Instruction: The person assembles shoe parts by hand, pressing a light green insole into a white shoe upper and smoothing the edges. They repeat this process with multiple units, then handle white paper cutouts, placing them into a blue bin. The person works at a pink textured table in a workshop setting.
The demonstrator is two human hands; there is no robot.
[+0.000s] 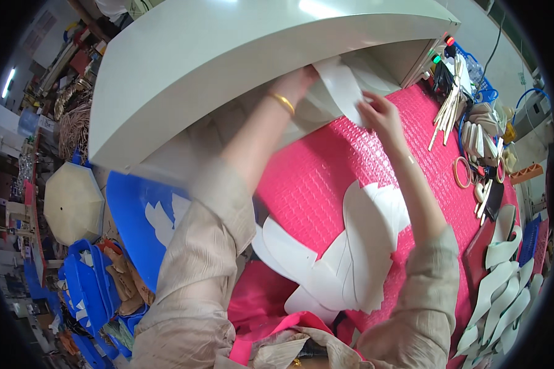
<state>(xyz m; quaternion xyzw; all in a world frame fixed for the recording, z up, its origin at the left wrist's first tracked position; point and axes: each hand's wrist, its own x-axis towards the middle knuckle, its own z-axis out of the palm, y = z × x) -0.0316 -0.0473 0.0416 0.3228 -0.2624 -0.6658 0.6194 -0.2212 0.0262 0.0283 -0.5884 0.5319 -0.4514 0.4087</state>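
Observation:
Under the front edge of a large pale hood [258,46], both of my hands are at one white curved flat piece [340,86]. My left hand [297,85], with a gold bangle at its wrist, grips the piece's far end; its fingertips are partly hidden. At the near end my right hand [380,115] pinches the edge between thumb and fingers. Below my arms, a loose overlapping pile of similar white pieces [369,246] lies on the pink textured table cover [308,166] and spills toward my lap.
A blue tub [129,209] with white pieces stands at the left, near a cream umbrella-like disc [74,203] and blue crates [89,277]. Along the right edge are wooden sticks [449,104], scissors [463,172] and stacked white curved parts [498,301].

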